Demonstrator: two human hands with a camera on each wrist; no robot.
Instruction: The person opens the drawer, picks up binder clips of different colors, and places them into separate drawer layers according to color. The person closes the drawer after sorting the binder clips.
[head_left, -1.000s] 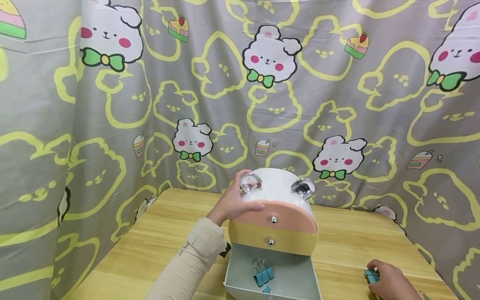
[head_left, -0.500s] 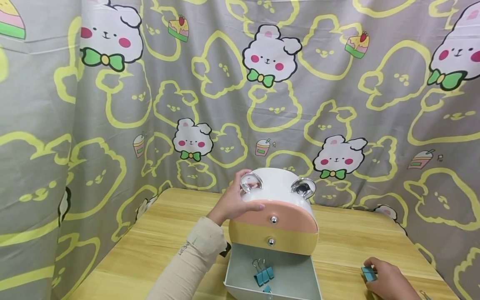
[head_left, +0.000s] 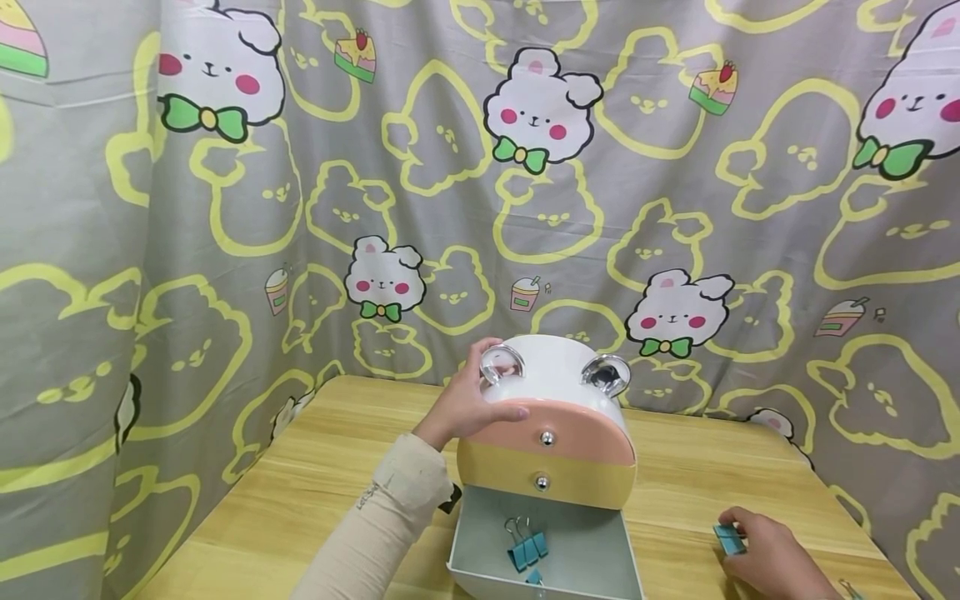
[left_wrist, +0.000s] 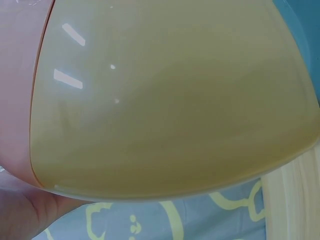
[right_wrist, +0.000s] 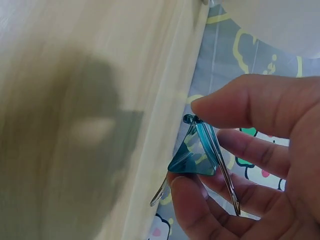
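Note:
A small desktop drawer organizer (head_left: pixel 555 367) with shiny round ears stands on the table, its lowest drawer (head_left: pixel 592 554) pulled out. My left hand (head_left: pixel 468 400) holds it at the upper left, thumb over the orange drawer front (head_left: pixel 577 425) and fingers behind the ear. In the left wrist view the yellow drawer front (left_wrist: pixel 170 115) fills most of the picture. Teal binder clips (head_left: pixel 528 550) lie in the drawer. To the right of the organizer, my right hand (head_left: pixel 772 554) pinches a teal binder clip (right_wrist: pixel 195 155) between thumb and fingers, its wire handles sticking out.
A wooden table (head_left: pixel 300 500) carries everything, with a patterned grey curtain (head_left: pixel 450 208) behind and at both sides. Part of another metal-handled item (head_left: pixel 849 590) shows at the lower right edge. A small black object (head_left: pixel 451 500) peeks out by my left sleeve.
My right hand has moved slightly left with the binder clip pinched in it. The left hand, organizer and drawer have stayed put.

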